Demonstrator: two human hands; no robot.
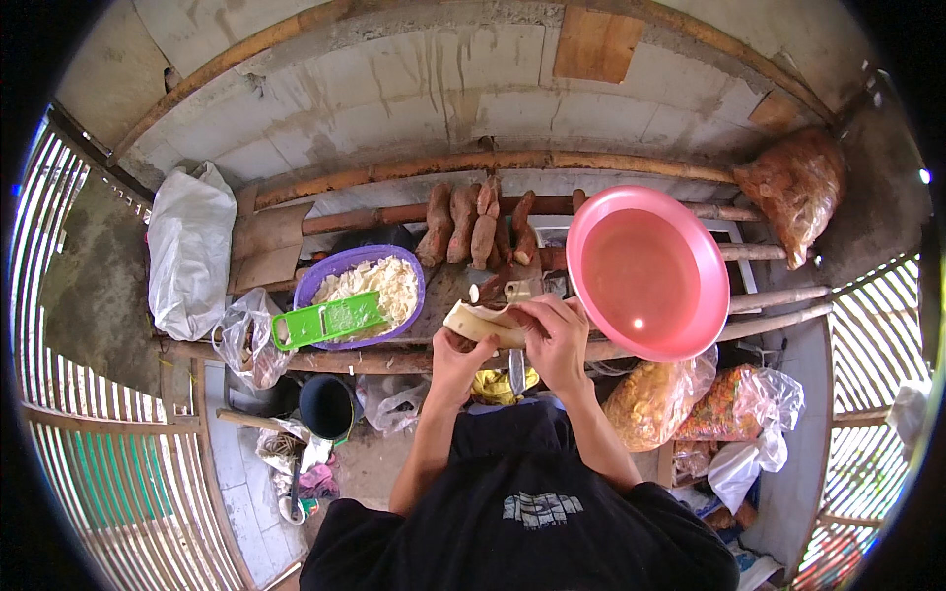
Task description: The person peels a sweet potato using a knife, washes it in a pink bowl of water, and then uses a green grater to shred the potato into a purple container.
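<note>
My left hand (464, 362) grips a partly peeled cassava root (480, 325) from its left end, thumb along the front. At the root's right end my right hand (550, 336) has its fingers on the loosened peel, which curls up from the pale flesh. Just below the root a knife blade (517, 371) points down beside my right hand; whether that hand holds it cannot be told. Behind my hands several unpeeled cassava roots (463, 221) lie side by side on the bamboo bench.
To the left, a purple basin (301, 292) holds pale slices under a green slicer (299, 330). A pink basin (580, 277) of water stands at right. Bagged snacks (650, 402) sit below it. A dark bucket (330, 408) and a white sack (194, 251) are on the left.
</note>
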